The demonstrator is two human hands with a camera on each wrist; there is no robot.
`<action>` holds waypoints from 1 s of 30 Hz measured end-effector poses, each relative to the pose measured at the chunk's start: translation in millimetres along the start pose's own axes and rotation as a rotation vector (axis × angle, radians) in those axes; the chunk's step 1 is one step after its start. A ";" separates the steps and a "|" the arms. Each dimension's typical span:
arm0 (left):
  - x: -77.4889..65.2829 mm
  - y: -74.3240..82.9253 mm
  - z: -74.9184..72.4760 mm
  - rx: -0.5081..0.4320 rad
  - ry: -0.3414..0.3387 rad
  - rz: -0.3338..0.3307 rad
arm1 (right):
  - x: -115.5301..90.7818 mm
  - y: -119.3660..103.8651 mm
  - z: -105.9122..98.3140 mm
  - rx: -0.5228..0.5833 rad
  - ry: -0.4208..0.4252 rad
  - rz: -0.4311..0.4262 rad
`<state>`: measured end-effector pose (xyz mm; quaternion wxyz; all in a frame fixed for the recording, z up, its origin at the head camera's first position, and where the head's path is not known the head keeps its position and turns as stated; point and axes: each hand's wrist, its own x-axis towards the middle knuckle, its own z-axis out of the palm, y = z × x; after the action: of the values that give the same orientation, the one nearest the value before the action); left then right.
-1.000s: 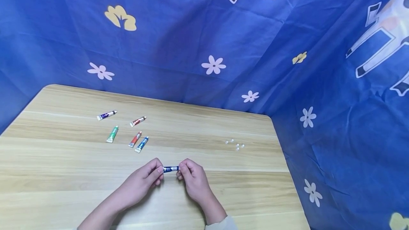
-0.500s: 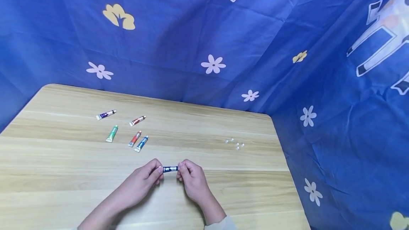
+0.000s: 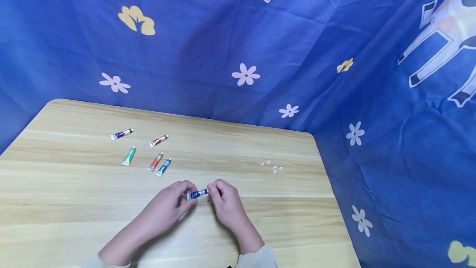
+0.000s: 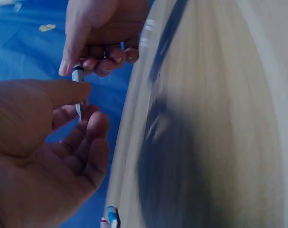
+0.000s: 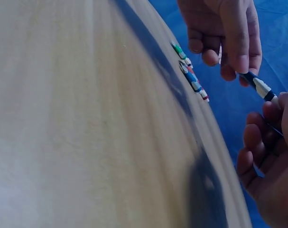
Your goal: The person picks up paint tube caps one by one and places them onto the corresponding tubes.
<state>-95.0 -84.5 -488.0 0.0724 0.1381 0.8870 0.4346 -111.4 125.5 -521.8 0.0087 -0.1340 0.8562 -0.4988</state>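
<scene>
In the head view a dark blue paint tube (image 3: pixel 197 194) spans the gap between both hands above the wooden table. My right hand (image 3: pixel 227 202) pinches its cap end between thumb and forefinger, covering the cap. At the flat tail end, my left hand (image 3: pixel 169 206) has thumb and fingers on either side of the tube. From the left wrist, the left thumb lies across the tube (image 4: pixel 78 75). The right wrist view shows the tube (image 5: pixel 261 88) running from the left fingertips to the right hand (image 5: pixel 272 152).
Several paint tubes lie at the left of the table (image 3: pixel 74 185): purple (image 3: pixel 122 134), dark red (image 3: pixel 159 141), green (image 3: pixel 128 156), red (image 3: pixel 155 162) and blue (image 3: pixel 163 167). Small white pieces (image 3: pixel 274 167) are scattered at the right. A blue patterned curtain (image 3: pixel 201 53) hangs behind.
The left thumb and fingers have spread apart around the tube's tail, which now shows more. The tube has tilted slightly, its cap end up in view. The right hand keeps its pinch.
</scene>
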 end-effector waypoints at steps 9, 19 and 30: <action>12.9 3.6 2.4 0.223 0.110 0.037 | 5.5 2.7 -12.5 -0.145 -0.012 -0.012; 21.4 -9.2 11.4 0.273 0.062 0.004 | 1.5 16.1 -23.5 -0.168 -0.032 0.068; 35.7 -17.0 12.3 0.313 0.025 0.025 | 7.5 34.8 -49.8 -0.149 0.060 0.114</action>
<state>-129.0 -74.2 -509.3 0.0334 0.1534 0.9430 0.2934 -133.8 182.3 -525.6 0.0013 -0.0704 0.8970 -0.4364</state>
